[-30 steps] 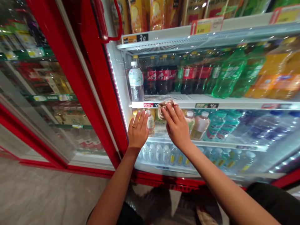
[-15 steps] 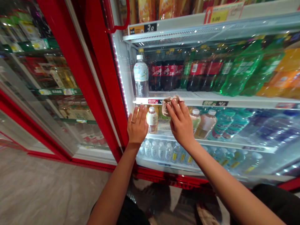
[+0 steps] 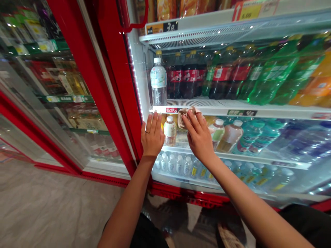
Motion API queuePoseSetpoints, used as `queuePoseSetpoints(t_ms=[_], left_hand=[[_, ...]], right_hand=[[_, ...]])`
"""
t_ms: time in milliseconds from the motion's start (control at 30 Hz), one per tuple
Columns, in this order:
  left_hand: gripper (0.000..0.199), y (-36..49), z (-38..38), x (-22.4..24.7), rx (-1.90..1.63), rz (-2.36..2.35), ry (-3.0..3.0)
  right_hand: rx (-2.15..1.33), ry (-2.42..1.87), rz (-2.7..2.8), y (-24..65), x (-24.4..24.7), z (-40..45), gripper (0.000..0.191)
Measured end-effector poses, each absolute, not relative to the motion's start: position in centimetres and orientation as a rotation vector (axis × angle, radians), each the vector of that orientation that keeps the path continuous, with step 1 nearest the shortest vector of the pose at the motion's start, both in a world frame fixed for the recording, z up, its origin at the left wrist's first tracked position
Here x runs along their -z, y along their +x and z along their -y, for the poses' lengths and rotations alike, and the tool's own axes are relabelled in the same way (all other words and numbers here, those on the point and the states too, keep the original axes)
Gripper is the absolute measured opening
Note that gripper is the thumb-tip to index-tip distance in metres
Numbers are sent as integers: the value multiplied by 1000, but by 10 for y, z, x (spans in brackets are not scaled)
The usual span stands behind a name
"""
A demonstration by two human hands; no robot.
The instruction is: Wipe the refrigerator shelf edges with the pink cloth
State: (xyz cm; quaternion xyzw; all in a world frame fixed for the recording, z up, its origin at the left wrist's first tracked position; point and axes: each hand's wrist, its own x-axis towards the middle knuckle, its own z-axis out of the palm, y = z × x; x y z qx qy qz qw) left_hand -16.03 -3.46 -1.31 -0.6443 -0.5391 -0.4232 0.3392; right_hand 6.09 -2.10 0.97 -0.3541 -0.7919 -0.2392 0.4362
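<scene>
My left hand [image 3: 153, 137] lies flat with its fingers stretched upward, a ring on one of them, at the left part of the fridge front; it holds nothing. To its right, my right hand [image 3: 198, 137] presses a crumpled beige cloth [image 3: 183, 119] under its fingers, in front of the price strip [image 3: 204, 111] of a shelf. Part of the cloth is hidden by the fingers. Between the hands a small white-capped bottle [image 3: 170, 130] shows. Above my left hand stands a clear bottle with a pale label [image 3: 158, 81].
Dark cola bottles [image 3: 190, 77] and green bottles [image 3: 275, 77] fill the middle shelf. Small bottles [image 3: 179, 164] line the bottom one. A red frame [image 3: 113, 69] runs down at the left, beside another glass-fronted cooler. A red handle [image 3: 137, 26] curves at the top.
The whole fridge has shifted slightly right in view. My right hand and the cloth have moved slightly left relative to the shelf; my left hand keeps nearly the same place and pose.
</scene>
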Motion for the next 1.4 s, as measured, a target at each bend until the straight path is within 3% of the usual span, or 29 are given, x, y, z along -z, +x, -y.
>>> queuePoseSetpoints(t_ms=[1400], left_hand=[[76, -174, 35, 12, 1166, 1420, -1566]], right_hand=[[627, -854, 2074, 12, -22, 20, 89]])
